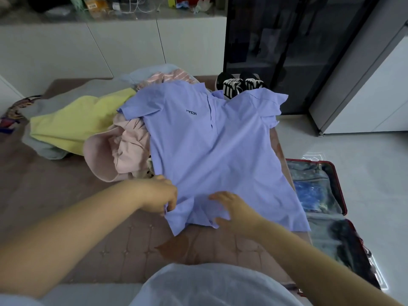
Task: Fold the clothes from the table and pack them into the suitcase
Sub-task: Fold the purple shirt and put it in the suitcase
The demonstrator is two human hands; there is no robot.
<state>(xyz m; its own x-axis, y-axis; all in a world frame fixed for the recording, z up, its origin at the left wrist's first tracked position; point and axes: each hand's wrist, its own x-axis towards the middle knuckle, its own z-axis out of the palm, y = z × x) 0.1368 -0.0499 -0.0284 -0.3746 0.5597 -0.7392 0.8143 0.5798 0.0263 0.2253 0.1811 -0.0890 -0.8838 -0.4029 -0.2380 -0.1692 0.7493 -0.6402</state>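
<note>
Our left hand (pixel 161 195) pinches the near hem of the blue polo shirt (pixel 216 151), which is spread front-up on the surface (pixel 66 206) and partly over the clothes heap (pixel 130 146). Our right hand (pixel 234 212) has its grip on the bunched hem. We should tug the hem flat and clear of the heap before folding. The chest lettering reads roughly "ITOI".

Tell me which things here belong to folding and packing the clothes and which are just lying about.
Job: blue shirt, held at its hem by the left hand and right hand; yellow garment, pink garment and striped garment waiting on the table; open suitcase on the floor.
Lying about: black-and-white shoes at the table's far end; cables on the counter; dark cabinet.
</note>
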